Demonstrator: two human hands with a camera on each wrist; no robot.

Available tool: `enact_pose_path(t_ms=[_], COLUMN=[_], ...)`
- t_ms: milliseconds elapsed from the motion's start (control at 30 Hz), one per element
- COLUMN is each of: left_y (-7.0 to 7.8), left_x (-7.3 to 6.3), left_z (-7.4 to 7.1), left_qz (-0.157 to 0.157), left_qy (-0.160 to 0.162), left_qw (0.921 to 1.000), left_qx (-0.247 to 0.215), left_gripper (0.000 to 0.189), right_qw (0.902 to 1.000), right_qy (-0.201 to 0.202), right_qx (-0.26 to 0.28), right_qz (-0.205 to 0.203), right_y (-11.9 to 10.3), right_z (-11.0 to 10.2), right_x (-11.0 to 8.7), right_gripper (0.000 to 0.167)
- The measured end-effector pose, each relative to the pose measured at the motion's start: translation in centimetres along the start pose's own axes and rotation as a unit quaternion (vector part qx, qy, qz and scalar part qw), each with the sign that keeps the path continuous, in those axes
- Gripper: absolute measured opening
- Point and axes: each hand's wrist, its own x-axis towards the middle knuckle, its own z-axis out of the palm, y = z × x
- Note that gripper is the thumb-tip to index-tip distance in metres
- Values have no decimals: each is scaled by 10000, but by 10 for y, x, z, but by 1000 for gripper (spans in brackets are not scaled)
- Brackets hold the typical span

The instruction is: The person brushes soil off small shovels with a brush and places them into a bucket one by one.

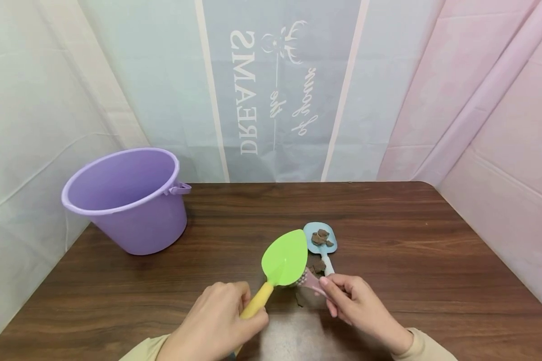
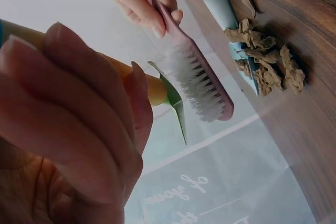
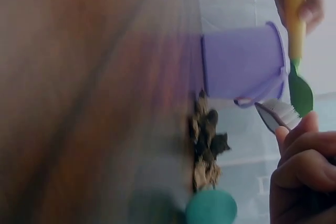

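A left hand (image 1: 214, 318) curls round the yellow handle of a green shovel (image 1: 285, 258). The shovel's long axis slants from the near left up to the far right, so the blade's tip points away from the person and rightward, with the blade held above the table (image 1: 217, 215). To its right, the right hand (image 1: 359, 307) pinches the handle of a pink brush (image 1: 314, 284) between thumb and fingers. The brush's long axis runs from that hand leftward and slightly away; its head points toward the shovel, and the white bristles face the green blade in the left wrist view. Bristles and blade are very close, but whether they touch I cannot tell. A beige sleeve (image 1: 426, 346) shows at the right wrist.

A small dark scrap (image 1: 299, 300) lies on the table nearer the person than the brush. Just beyond the brush are crumpled brown leaves (image 1: 318, 266), beside the pale handle of a blue shovel (image 1: 322, 249). That one lies on the table, blade pointing away, with more brown pieces (image 1: 320, 236) on it.

Farther left, a purple bucket (image 1: 142, 230) stands upright, and a printed curtain (image 1: 275, 165) hangs behind the table.
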Motion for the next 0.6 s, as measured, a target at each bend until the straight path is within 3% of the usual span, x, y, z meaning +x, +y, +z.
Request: enact_pose_path(t_ms=[267, 600], left_y=[0, -2], left_x=[2, -3], left_z=[0, 0], left_qz=[-66, 32], left_qy=[-173, -260], left_qw=[9998, 9996], left_qx=[-122, -105], left_gripper=[24, 20], right_qw=[9994, 9999], right_qy=[-268, 78], right_qx=[124, 1], right_qz=[-175, -123], right_y=[-4, -5], right_z=[13, 5], right_x=[-4, -2], right_gripper=[32, 31])
